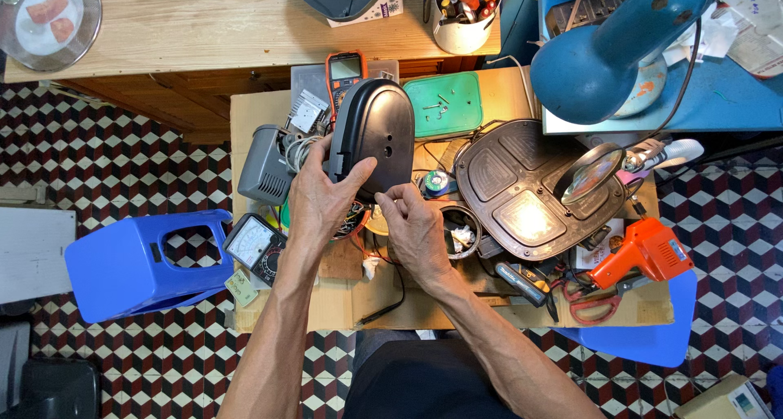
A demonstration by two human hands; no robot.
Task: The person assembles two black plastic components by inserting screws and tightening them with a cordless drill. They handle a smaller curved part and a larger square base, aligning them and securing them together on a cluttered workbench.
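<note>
Black housing (373, 134) in left hand (320, 197): smooth plastic, semi-gloss. Brown tray (522, 192): glossy moulded plastic, lamp glare on it. Worktop (342, 301): matt cardboard, worn. Lamp shade (608, 48): blue painted metal, chipped, dull sheen. Green lid (444, 103): matt plastic. Solder gun (644, 252): orange glossy plastic. Stool (139, 264): blue smooth plastic. Desk (220, 24): pale wood, matt. Floor (122, 150): glossy patterned tile.

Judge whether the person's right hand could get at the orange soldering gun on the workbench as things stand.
Probably yes. The right hand is busy at the lower edge of the black oval cover, but the orange soldering gun lies uncovered on that hand's side, with only low tools between.
</note>
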